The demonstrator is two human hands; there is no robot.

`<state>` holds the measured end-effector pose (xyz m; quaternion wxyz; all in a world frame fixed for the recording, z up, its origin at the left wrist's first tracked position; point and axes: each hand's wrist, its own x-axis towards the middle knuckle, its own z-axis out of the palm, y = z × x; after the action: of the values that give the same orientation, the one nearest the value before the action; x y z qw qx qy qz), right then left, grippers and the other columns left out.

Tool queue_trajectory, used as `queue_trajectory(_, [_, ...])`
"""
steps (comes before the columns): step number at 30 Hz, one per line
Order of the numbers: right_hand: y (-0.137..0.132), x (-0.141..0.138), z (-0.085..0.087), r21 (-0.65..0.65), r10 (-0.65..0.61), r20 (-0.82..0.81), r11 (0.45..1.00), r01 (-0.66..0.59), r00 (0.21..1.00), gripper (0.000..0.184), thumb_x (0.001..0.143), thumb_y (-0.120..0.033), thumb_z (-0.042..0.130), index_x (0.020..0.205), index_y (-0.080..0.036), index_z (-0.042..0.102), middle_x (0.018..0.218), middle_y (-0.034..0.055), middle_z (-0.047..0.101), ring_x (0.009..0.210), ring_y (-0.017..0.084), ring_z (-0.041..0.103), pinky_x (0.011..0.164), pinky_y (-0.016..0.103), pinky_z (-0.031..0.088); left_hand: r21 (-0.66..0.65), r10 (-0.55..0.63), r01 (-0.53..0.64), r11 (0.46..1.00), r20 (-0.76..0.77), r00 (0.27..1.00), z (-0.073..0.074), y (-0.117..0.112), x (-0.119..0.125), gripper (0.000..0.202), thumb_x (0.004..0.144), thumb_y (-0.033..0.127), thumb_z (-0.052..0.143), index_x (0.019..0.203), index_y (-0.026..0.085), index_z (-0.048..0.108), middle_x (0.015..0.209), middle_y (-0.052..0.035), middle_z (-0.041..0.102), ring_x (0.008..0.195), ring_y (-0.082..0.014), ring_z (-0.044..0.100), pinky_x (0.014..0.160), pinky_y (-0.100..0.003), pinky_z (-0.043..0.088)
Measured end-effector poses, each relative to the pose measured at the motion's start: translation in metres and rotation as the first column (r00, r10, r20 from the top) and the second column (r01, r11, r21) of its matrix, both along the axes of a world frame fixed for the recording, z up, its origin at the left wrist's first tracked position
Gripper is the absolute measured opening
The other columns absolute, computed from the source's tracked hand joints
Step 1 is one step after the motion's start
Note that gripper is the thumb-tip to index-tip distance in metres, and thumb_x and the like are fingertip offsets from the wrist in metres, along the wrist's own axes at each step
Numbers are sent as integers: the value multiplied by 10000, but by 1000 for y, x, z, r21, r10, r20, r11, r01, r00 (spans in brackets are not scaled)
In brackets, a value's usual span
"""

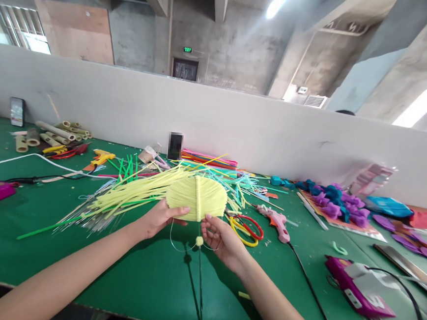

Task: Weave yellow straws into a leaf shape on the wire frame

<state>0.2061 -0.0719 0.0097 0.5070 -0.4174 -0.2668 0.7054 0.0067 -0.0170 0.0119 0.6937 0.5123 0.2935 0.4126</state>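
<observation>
A pale yellow oval piece made of pipe cleaners is held up in front of me, with a thicker ridge running down its middle. My left hand grips its lower left edge, thumb on the front face. At the lower right edge, beside the ridge's bottom end, the fingers of my right hand are pinched. Below the oval hangs a small yellow ball with a thin dark strand under it. A fine pale wire curves from the left edge toward the ball.
Loose yellow pipe cleaners lie behind my hands. Red-and-yellow scissors and a pink glue gun lie to the right. Magenta power strips with cables sit at both sides. Bamboo pieces and a yellow glue gun are at left.
</observation>
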Motion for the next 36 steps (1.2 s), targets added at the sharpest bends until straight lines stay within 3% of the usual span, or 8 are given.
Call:
queue_trajectory(12, [5,7,-8,9,-23,-97,1000,24,995,206,762,-308,766,849,-130,708,779,29,719,625,73,653,610,160,555,1,28,-28,1000,-7,1000,-1,3,-2,552,730,297,778,1246,202,608,1236,-124,652,997,-273,660,703,-335,575])
queue_trajectory(23, [6,6,-9,11,-43,-90,999,45,995,222,740,-310,787,845,-140,691,757,6,691,609,69,635,582,159,551,4,7,-7,1000,-17,1000,-1,4,-3,577,750,298,762,1290,212,576,1247,-121,647,995,-270,662,704,-328,577])
queue_trajectory(27, [3,5,-5,64,-28,-18,997,30,999,303,731,-406,775,844,-138,688,775,18,673,619,88,631,568,183,545,-23,27,-27,999,2,1000,-1,4,-3,517,740,276,771,1227,197,618,1220,-117,663,960,-261,677,683,-314,582])
queue_trajectory(32, [2,7,-1,205,-179,105,967,154,978,392,732,-538,718,762,-152,657,703,14,616,607,118,609,516,207,507,-80,83,-80,994,37,996,0,8,-5,368,743,258,765,1082,145,678,1145,-124,696,859,-236,699,651,-311,592])
queue_trajectory(36, [3,12,-2,271,-291,201,934,233,935,403,733,-556,699,743,-157,652,711,24,615,627,132,602,541,221,498,-101,98,-91,991,61,993,-1,11,-6,332,738,232,766,1050,156,678,1114,-100,709,781,-204,704,622,-298,595])
